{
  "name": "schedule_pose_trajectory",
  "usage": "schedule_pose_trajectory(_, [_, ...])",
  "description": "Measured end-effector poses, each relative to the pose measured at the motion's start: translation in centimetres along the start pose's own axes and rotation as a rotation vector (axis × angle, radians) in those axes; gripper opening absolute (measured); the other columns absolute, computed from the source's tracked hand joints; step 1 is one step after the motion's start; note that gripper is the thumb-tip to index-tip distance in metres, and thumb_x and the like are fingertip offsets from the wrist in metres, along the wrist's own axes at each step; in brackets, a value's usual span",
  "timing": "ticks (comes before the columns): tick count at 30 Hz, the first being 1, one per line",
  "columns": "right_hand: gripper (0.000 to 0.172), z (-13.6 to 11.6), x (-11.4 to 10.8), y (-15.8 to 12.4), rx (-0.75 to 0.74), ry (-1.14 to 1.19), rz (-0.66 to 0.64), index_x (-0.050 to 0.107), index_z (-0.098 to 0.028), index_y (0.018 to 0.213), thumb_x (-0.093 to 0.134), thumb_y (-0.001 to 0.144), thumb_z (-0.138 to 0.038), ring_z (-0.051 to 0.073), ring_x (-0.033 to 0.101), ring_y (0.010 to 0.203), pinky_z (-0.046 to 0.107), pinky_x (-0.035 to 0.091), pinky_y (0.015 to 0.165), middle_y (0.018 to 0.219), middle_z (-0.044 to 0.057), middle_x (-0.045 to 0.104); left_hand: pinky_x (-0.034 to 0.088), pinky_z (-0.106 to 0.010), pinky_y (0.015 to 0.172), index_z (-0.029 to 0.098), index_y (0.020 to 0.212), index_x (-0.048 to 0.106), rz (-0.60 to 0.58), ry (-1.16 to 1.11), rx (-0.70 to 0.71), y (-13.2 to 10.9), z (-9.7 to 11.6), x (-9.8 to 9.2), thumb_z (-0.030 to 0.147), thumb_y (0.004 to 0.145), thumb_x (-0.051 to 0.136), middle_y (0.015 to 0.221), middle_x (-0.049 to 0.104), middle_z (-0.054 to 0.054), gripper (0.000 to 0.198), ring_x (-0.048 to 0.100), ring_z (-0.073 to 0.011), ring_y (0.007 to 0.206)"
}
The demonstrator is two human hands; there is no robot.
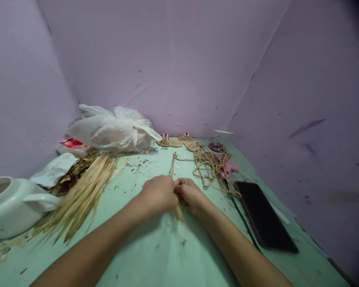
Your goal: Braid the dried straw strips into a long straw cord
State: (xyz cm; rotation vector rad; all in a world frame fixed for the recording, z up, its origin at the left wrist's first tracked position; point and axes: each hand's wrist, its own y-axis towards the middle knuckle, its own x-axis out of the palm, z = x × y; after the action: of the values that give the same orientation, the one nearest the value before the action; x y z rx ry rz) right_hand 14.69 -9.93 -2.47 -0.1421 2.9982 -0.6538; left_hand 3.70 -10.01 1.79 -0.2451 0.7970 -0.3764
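Observation:
Both hands meet at the middle of the green surface, closed around the near end of a braided straw cord (172,164). My left hand (160,192) is curled over it, knuckles up. Just beside it, my right hand (190,195) pinches at the same spot with thumb and fingers. Loose straw ends (179,213) stick out below the hands, blurred. From the hands the cord runs away from me, bends, and leads right to a tangled pile of cord (208,165). The fingertips of the left hand are mostly hidden.
Dried straw strips (86,191) lie left, by a white pot (14,207) and white cloth (55,169). A plastic bag (113,129) and small woven sandals (170,142) sit at the back. Rightward are a bead dish (215,148), pink glue gun (228,168) and black phone (266,217).

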Motion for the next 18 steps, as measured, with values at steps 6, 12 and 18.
schedule_pose_trajectory(6, [0.005,0.1,-0.5,0.2,-0.045,-0.026,-0.13,0.049,-0.015,0.052,0.045,0.054,-0.014,0.004,0.021,0.032,0.021,0.009,0.037,0.034,-0.008,0.033,0.024,-0.02,0.037,0.012,0.062,0.059,-0.053,-0.262,-0.14,2.2,-1.6,-2.1,0.019,0.065,0.047,0.043,0.048,0.001,0.014,0.035,-0.0067,0.032])
schedule_pose_trajectory(12, [0.006,-0.1,-1.1,0.3,-0.077,-0.027,-0.148,0.05,-0.014,0.059,0.048,0.054,-0.013,0.003,0.028,0.034,0.019,0.015,0.038,0.046,-0.005,0.051,0.025,-0.019,0.034,0.01,0.051,0.056,-0.233,-0.424,-0.111,2.7,-1.9,-0.7,0.013,0.061,0.046,0.038,0.042,0.003,0.014,0.034,-0.0054,0.03])
schedule_pose_trajectory(18, [0.011,0.6,-1.8,1.1,-0.191,-0.242,-0.173,0.053,-0.013,0.064,0.053,0.053,-0.011,0.006,0.045,0.046,0.017,0.03,0.045,0.054,-0.001,0.058,0.028,-0.021,0.034,0.012,0.047,0.052,-0.201,-0.279,-0.109,3.0,-2.3,-0.5,0.013,0.054,0.05,0.037,0.043,0.001,0.007,0.037,-0.0076,0.031])
